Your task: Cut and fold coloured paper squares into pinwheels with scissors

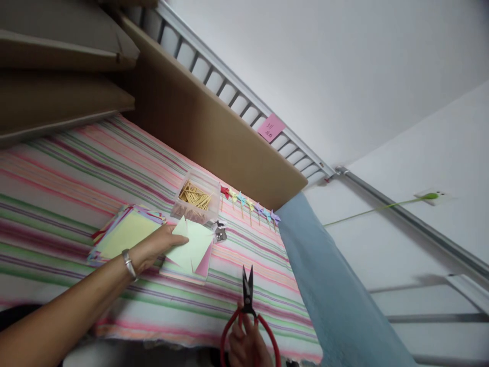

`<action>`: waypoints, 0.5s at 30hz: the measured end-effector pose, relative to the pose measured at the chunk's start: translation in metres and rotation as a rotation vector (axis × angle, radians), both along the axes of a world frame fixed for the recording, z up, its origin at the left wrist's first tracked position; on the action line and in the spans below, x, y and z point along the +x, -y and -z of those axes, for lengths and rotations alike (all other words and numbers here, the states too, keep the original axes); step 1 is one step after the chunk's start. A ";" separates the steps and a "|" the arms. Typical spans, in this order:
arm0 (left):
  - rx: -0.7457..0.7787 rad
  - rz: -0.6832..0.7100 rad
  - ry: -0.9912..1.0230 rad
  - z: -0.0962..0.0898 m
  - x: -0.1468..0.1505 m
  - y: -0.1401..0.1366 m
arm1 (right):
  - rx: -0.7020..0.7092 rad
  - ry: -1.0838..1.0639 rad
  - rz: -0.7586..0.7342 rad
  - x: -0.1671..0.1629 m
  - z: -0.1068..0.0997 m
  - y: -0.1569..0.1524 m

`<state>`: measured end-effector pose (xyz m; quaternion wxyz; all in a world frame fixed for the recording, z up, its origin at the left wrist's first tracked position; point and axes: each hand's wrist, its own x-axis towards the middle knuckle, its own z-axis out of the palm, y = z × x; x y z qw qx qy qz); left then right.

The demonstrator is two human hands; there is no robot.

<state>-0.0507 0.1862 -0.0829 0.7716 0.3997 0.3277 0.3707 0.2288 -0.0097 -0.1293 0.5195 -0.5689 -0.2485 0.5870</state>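
Observation:
My left hand (166, 243) pinches a pale green paper square (192, 242) that has slits cut in from its corners. Below that square lie more sheets, with a pink one (204, 265) showing at the edge. In my right hand (246, 341) is a pair of scissors (248, 298) with red handles, its black blades slightly apart and pointing away from me, clear of the paper. Left of my left hand sits a stack of coloured paper (128, 233), pale yellow on top.
Behind the paper stands a clear plastic box (178, 210) of small golden sticks (195, 196), beside a small silvery-black item (220, 232). Several paper pinwheels (250, 205) line the striped cloth's (57, 204) far edge, before a cardboard panel (214, 122). Cardboard boxes (64, 94) stand at left.

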 end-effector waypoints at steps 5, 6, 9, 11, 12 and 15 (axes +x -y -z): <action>0.011 0.010 -0.037 0.007 0.001 0.001 | 0.089 -0.120 -0.242 -0.058 -0.006 0.010; 0.013 0.008 -0.043 0.008 0.001 0.001 | 0.109 -0.068 -0.263 -0.068 -0.008 0.008; 0.022 0.011 -0.059 0.011 0.000 0.000 | 0.176 0.139 -0.250 -0.093 -0.015 0.001; 0.029 0.010 -0.076 0.011 0.000 0.000 | 0.177 0.269 -0.235 -0.104 -0.021 -0.002; 0.035 0.010 -0.082 0.011 0.001 0.001 | 0.162 0.309 -0.231 -0.108 -0.023 -0.003; 0.050 0.029 -0.079 0.010 0.002 0.002 | 0.109 0.356 -0.187 -0.117 -0.028 -0.003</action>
